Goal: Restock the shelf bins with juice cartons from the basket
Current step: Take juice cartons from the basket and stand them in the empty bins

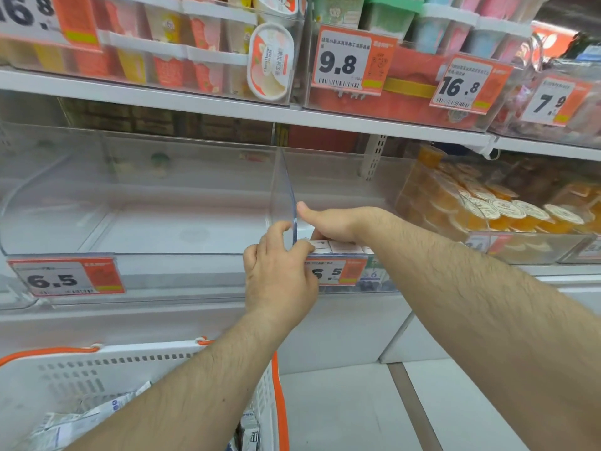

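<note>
Supermarket shelving, clear acrylic shelf bins on the middle shelf [227,112], white floor below. Status looks early in the restock.

Left bin [130,222]: nothing visible inside, 6.5 price tag [66,277] on its front. Right bin [341,190], past the clear divider [289,196]: a first row of juice cartons [338,246] sits at the front lip, tops just showing above a second 6.5 tag [335,271]. Rest of that bin behind the row looks bare.

Right hand [335,224]: palm down on the carton row, thumb out toward the divider, fingers hidden behind the hand, so I can't tell if they curl around a carton or just press flat. Left hand [281,275]: at the front edge by the divider base, fingers curled toward the leftmost carton; whether it pinches the carton or the bin edge isn't clear. Read: squaring up the row just placed.

Basket [130,362] at lower left, white with orange trim, has more cartons [97,415] lying loose in it.

Left to do, by my estimate: most of it. Fill out the right bin, then the whole left bin. Neighbouring bin of orange jelly cups [487,206] is already full, not part of this.
</note>
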`<move>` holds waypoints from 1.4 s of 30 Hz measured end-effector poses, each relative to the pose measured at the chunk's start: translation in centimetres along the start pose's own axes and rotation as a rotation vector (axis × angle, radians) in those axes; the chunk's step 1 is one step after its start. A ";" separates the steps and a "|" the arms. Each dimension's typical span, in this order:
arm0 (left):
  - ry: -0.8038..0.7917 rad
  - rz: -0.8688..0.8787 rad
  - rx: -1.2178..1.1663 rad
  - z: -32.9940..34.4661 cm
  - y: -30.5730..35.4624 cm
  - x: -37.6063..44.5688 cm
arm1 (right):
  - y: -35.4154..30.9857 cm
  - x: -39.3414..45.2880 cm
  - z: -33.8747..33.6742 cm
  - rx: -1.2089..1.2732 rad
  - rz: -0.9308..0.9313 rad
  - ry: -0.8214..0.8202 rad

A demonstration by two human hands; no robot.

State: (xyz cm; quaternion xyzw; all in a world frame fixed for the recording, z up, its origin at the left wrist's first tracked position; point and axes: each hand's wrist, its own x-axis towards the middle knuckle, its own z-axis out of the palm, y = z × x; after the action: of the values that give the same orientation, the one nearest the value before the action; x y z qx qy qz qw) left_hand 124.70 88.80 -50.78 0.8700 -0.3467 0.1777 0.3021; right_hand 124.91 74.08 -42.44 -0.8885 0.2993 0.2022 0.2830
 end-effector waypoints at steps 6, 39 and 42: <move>-0.002 -0.070 -0.008 -0.1 1.2 0.2 | 4.0 -0.3 -1.0 -0.051 0.055 0.248; 0.149 0.169 -0.146 -3.6 -3.9 -2.9 | 6.4 -3.5 6.0 -0.400 -0.593 1.367; 0.113 0.184 -0.126 -5.4 -8.0 -5.3 | 2.7 -4.3 11.9 -0.314 -0.910 1.306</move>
State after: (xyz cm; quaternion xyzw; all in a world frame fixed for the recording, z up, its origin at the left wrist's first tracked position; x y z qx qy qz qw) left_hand 126.14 99.57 -52.63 0.8025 -0.4178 0.2312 0.3576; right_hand 117.72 81.52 -50.20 -0.8913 -0.0184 -0.4524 -0.0224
